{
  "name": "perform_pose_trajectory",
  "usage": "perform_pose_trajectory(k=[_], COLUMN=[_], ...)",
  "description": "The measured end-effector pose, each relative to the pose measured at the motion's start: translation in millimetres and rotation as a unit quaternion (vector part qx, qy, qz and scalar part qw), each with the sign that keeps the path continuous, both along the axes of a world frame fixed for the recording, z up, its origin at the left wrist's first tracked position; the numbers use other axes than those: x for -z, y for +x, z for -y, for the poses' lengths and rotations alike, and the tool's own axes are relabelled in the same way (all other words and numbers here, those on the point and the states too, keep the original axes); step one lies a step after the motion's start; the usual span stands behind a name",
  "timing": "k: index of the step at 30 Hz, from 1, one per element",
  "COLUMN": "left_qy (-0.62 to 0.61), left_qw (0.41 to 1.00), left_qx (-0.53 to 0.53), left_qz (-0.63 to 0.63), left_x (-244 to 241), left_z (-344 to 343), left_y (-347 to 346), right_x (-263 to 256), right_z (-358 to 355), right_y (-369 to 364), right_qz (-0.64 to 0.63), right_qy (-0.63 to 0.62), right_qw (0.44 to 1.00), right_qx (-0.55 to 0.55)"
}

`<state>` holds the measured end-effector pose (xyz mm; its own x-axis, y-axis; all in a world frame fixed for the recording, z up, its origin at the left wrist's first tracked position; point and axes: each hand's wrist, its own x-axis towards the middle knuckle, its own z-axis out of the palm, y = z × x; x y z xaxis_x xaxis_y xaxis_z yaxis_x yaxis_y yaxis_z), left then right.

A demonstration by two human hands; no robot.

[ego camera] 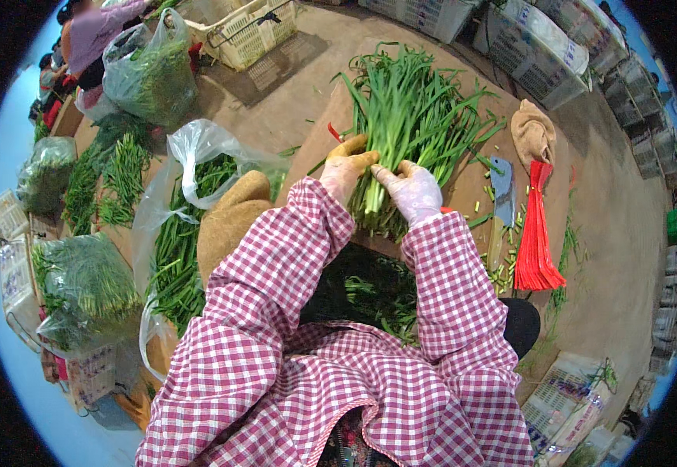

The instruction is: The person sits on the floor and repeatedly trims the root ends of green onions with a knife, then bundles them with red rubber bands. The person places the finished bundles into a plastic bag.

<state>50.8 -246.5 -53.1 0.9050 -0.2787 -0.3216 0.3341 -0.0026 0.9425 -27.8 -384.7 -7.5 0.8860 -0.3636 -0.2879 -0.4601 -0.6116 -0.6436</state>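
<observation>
Garlic chives [426,111] lie heaped on a board [327,122] in front of me, leaves pointing away. My left hand [347,166], in a glove with yellow-brown fingers, holds a small bunch of chives [382,152] near its pale stem ends. On the bunch's right side my right hand [413,190], in a pale patterned glove, grips the stems between thumb and fingers. To the right lies a cleaver [502,192] with a wooden handle, among cut stem ends [505,257]. Beside it is a fan of red ties [538,233], below a tan cloth [534,131].
At my left stands an open plastic bag of chives [181,251], next to a brown padded item [236,216]. More bagged greens [90,286] lie farther left. Plastic crates [251,35] stand beyond the board, others [525,52] at the upper right. People [52,76] are at the far upper left.
</observation>
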Motion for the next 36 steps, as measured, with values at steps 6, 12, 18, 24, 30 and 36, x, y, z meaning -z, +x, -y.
perform_pose_trajectory(k=[6,12,18,24,30,36], left_qy=[-0.128,0.043,0.064,0.208,0.319,0.326], left_qw=[0.989,0.996,0.993,0.955,0.893,0.874], left_qx=[0.063,0.040,0.017,0.007,0.126,0.101], left_qz=[0.048,0.065,0.093,0.211,0.290,0.347], left_x=[-45.6,19.1,23.5,-16.7,-24.1,10.0], left_z=[16.0,13.8,7.5,15.9,22.0,9.4], left_y=[-17.9,-8.1,-9.0,-30.6,-43.1,-54.8], right_x=[13.9,74.6,23.9,-1.2,16.3,10.8], right_z=[36.1,40.8,35.9,32.4,25.9,1.5], right_y=[-20.8,-43.8,-45.3,-53.6,-48.4,-32.5], right_qz=[0.161,0.091,0.030,-0.008,0.004,-0.049], right_qy=[0.136,0.056,-0.015,-0.077,-0.173,-0.204], right_qw=[0.977,0.989,0.998,0.995,0.983,0.978], right_qx=[0.033,0.104,0.057,0.067,0.058,-0.003])
